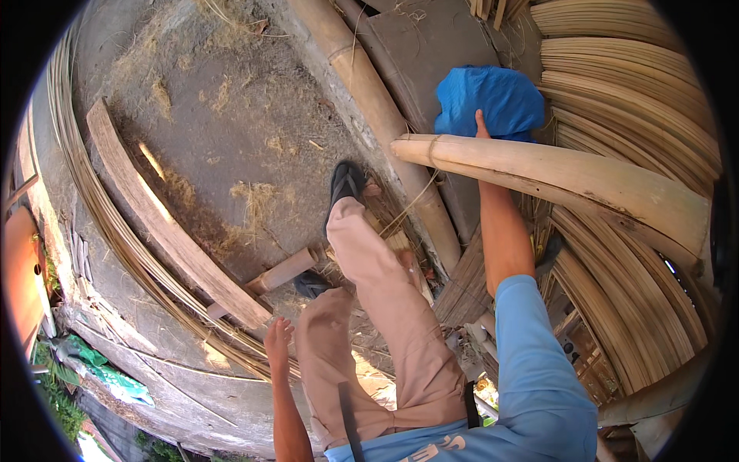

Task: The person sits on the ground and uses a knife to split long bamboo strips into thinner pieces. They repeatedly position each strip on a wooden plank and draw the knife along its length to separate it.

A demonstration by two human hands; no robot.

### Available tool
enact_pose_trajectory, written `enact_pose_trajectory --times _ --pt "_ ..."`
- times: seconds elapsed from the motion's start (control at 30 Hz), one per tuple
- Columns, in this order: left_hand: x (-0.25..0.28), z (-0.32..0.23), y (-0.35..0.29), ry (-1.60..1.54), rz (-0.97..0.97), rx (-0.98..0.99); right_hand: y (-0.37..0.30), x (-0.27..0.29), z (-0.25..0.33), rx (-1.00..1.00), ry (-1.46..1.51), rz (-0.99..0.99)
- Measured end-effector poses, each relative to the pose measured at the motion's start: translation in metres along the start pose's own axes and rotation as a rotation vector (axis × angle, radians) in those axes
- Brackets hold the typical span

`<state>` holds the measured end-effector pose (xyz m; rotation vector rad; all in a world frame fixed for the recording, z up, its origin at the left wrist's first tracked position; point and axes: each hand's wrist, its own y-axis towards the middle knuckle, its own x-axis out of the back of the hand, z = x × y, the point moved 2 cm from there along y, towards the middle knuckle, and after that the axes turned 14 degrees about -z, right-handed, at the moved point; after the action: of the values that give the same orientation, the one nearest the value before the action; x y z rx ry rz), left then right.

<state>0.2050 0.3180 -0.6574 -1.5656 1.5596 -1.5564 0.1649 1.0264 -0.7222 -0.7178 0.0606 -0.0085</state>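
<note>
We note the right hand point(482, 127) toward one o'clock, one digit against a crumpled blue plastic sheet point(490, 96); the rest is hidden, so we cannot tell its grip. A bamboo pole point(570, 171) crosses above the forearm toward three. At seven, our left hand point(279, 339) hangs loose, fingers slightly parted; wooden plank point(173, 219) at nine.

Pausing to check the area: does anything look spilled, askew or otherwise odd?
Yes, mildly: loose straw lies scattered across the concrete, untidy beside the bundled strips. The blue plastic at the right hand shows no obvious damage.
</note>
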Motion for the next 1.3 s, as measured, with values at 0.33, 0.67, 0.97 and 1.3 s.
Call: enact_pose_trajectory --times 0.33,0.67,0.97,1.3 --pt "-0.028 -0.122 -0.016 -0.068 0.126 -0.172 -0.029 0.071 0.049 0.231 -0.025 -0.058" --pt "-0.035 -0.161 -0.082 0.087 0.424 -0.392 -0.276 0.228 0.05 0.229 -0.382 -0.372" --pt "-0.001 -0.101 -0.101 0.15 0.429 -0.364 -0.274 0.264 0.204 0.649 0.045 -0.472" --pt "0.025 -0.058 -0.092 0.345 0.427 -0.403 -0.429 0.386 0.162 0.494 -0.256 -0.593"
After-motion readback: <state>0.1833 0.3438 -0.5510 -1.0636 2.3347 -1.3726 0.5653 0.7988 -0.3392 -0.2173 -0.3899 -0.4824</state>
